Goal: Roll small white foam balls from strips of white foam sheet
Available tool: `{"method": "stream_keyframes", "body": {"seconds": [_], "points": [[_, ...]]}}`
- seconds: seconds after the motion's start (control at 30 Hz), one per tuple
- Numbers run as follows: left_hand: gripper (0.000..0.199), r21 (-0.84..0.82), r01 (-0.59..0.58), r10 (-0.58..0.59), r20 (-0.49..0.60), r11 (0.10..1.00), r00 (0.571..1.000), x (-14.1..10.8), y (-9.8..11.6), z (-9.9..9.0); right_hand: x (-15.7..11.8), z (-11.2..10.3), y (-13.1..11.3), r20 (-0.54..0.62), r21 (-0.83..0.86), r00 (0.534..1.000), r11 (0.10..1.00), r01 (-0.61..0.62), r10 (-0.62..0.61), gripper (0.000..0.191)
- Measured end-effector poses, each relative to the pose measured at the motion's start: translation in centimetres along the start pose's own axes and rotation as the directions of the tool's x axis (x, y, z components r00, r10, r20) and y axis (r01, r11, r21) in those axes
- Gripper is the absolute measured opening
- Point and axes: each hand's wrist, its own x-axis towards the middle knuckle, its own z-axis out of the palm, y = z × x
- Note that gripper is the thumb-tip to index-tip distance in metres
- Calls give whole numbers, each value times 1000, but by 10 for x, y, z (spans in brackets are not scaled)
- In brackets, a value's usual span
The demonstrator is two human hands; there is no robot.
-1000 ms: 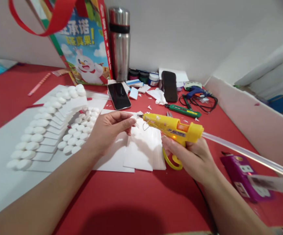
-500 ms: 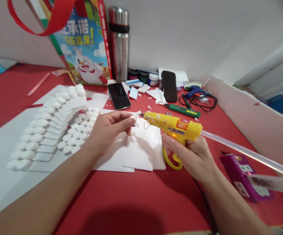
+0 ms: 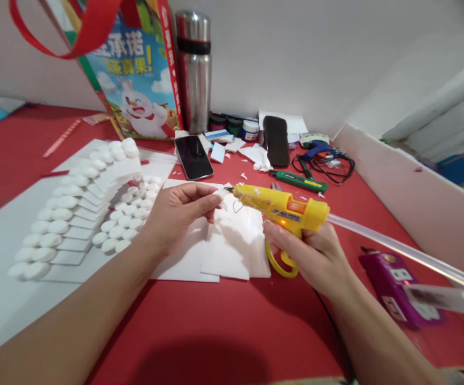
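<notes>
Pinched between the thumb and fingers of my left hand is a small crumpled white scrap, paper-like and partly hidden by the fingertips. My right hand grips a yellow hot glue gun with a lit orange light and a long clear glue stick sticking out of its back. The nozzle points left at the scrap; whether they touch, I cannot tell. Under both hands lie white sheets. Left of my left hand, a curved stepped model of white card carries rows of white discs, with more white discs grouped inside the curve.
Behind my hands lie a phone, a second dark phone, a green utility knife and white scraps. A steel flask and a printed bag stand at the back. A purple box sits at the right.
The glue gun's nozzle has edged slightly left, closer to the white scrap. Both hands keep their grips, and the whole view has shifted a little.
</notes>
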Motion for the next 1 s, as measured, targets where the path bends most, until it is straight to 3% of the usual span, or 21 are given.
{"method": "stream_keyframes", "body": {"seconds": [0.27,0.43,0.57,0.77,0.87,1.0], "points": [[19,-16,16,-17,-23,1000,1000,0,1,2,4,-4,-7,-66,52,997,998,-40,43,34],[18,-5,34,-34,8,999,999,-1,0,4,2,-22,-11,-271,48,953,991,-126,134,32],[18,37,32,-33,15,999,999,-4,0,4,1,-45,13,-406,-115,890,954,-276,208,40],[21,7,71,-71,53,997,996,-7,1,8,4,-65,60,-474,-343,863,867,-362,173,41],[21,-2,81,-81,66,997,995,-8,2,10,4,-69,68,-516,-424,841,804,-417,164,44],[18,-5,63,-62,94,998,994,-9,3,10,2,-71,66,-484,-516,858,737,-437,170,46]]}}
